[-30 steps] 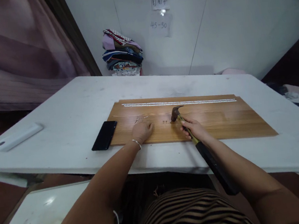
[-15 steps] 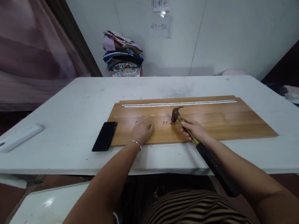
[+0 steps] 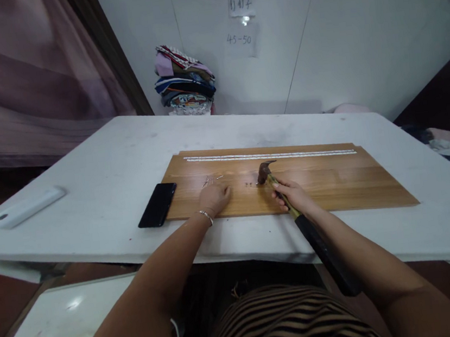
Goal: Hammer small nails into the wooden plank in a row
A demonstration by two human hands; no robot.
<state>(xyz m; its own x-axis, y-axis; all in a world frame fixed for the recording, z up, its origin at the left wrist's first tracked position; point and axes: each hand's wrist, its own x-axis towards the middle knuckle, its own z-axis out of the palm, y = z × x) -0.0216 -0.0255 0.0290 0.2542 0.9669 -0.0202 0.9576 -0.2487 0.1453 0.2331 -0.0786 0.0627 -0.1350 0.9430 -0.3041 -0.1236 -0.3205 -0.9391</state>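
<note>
Nailing apparently in progress, the right hand (image 3: 295, 195) clasps a claw hammer (image 3: 308, 230) beside nails (image 3: 248, 184), the left hand (image 3: 214, 197) curls, contents indiscernible, and another blow would require square aim.

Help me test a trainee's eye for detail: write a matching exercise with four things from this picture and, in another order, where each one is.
Things:
1. Hammer
2. Phone
3. Loose nails
4. White strips

Places:
A. Along the far side of the board
B. At the board's left end
C. Held in the right hand
D. Scattered on the board, just beyond the left hand

Pairs: 1-C, 2-B, 3-D, 4-A
</note>
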